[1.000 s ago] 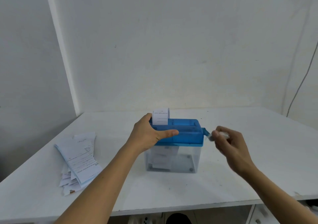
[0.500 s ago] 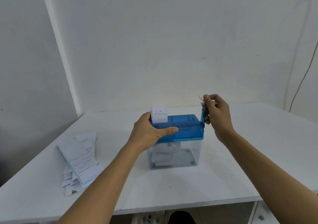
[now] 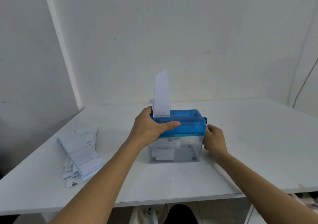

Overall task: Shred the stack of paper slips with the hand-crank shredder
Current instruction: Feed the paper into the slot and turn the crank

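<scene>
White table (image 3: 249,155) against scuffed white walls (image 3: 189,34), thin cable (image 3: 303,84) at far right.

Soft, even, cool-toned light fills the frame, brightest on the white wall (image 3: 189,34) at upper centre and dimmer at lower left. A faint shadow sits beneath the shredder (image 3: 185,125). The upright slip (image 3: 161,93) is motion-blurred. Wide-angle distortion bends lines near the frame edges.

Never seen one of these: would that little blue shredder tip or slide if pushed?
Probably light: its clear bin holds only paper scraps. Likely top-heavy under the blue head. The left hand grips that head while the right hand holds the crank, hinting it would otherwise shift.
</scene>
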Tool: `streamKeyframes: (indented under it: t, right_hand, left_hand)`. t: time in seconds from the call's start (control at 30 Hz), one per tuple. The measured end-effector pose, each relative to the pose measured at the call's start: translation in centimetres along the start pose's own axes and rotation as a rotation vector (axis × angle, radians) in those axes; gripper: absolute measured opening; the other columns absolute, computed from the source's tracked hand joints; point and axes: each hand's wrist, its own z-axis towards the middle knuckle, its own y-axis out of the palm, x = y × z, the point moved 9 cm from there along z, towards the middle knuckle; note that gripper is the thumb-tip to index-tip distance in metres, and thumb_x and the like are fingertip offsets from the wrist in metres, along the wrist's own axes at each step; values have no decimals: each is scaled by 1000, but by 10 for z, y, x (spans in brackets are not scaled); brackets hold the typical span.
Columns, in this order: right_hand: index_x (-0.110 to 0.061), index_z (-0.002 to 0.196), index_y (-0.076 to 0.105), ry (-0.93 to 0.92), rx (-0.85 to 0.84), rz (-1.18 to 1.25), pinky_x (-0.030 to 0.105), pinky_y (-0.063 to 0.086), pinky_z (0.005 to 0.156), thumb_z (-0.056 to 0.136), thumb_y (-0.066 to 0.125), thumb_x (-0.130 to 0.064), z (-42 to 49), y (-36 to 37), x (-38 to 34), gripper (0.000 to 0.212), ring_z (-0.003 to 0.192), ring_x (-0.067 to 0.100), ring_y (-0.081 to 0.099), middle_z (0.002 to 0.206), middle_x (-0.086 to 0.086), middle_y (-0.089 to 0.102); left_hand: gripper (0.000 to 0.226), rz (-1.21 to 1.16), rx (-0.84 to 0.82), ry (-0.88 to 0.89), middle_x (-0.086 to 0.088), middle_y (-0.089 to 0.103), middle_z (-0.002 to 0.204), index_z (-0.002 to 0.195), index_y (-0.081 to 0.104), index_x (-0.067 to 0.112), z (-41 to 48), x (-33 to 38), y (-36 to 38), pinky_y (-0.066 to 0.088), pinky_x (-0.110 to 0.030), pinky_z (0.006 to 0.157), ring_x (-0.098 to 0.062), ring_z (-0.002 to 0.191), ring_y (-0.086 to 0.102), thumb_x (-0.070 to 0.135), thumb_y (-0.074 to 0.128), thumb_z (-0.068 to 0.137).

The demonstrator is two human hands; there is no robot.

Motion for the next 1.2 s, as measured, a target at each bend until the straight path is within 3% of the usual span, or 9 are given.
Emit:
streamKeyframes:
  t: [0.1,0.2,0.3,0.57,0.67,0.77,0.9,1.0,1.2]
  right_hand:
    - [-2,74,59,-52,11,-58,34,43,58,101,50,-40,-20,-15,-2,48,55,15,51,57,1,63]
    - [-4,76,65,-96,-58,-128,31,46,59,103,48,-42,-36,-25,-14,50,55,13,54,62,5,68]
    - [-8,82,68,-141,-140,-187,23,45,54,104,46,-42,-52,-35,-26,46,53,11,55,65,5,68]
    - [-2,85,63,-299,-424,-132,23,44,53,95,64,-35,-72,-58,-75,34,56,13,53,62,1,58]
    - [2,80,60,-371,-428,-25,27,41,51,91,63,-40,-65,-61,-101,43,55,16,48,60,5,53]
    - [4,76,59,-422,-393,59,30,39,51,90,58,-42,-53,-58,-121,48,53,16,45,58,4,50]
    - [-7,84,60,-418,-291,157,29,42,49,95,60,-40,-29,-53,-130,34,57,19,50,69,5,58]
    - [-9,96,54,-415,-165,181,27,47,48,100,61,-30,-9,-50,-135,22,58,17,54,80,4,62]
    - [-7,93,57,-316,-23,106,19,47,49,101,57,-34,24,-27,-118,29,59,8,54,77,0,64]
  left_hand:
    - [96,36,7,-21,20,59,117,127,52,32,0,-4,0,51,-11,72,0,103,58,78,79,47]
    - [107,134,20,-47,22,59,117,121,50,40,3,-6,-1,52,-41,97,-11,110,59,96,68,32]
    - [103,202,17,-70,22,57,114,116,46,42,4,-6,-2,47,-48,101,-13,110,58,96,65,30]
    - [105,157,-15,-101,20,58,114,117,47,38,3,-6,-1,48,-45,102,-16,110,58,93,73,32]
    - [81,125,-33,-70,22,56,105,115,50,35,3,-4,-1,52,-22,85,-6,100,58,72,85,52]
    - [81,119,-82,8,21,57,101,115,55,29,3,6,2,45,-7,63,2,88,58,71,81,51]
    - [104,-71,-122,-17,3,65,113,111,56,26,4,-1,5,58,-31,86,-20,101,67,77,88,25]
    - [83,51,-112,7,16,59,109,117,55,31,1,3,6,47,-5,64,-1,94,59,71,83,49]
    - [81,26,-39,-61,21,58,112,121,51,32,1,-5,0,43,-10,62,4,95,56,63,87,55]
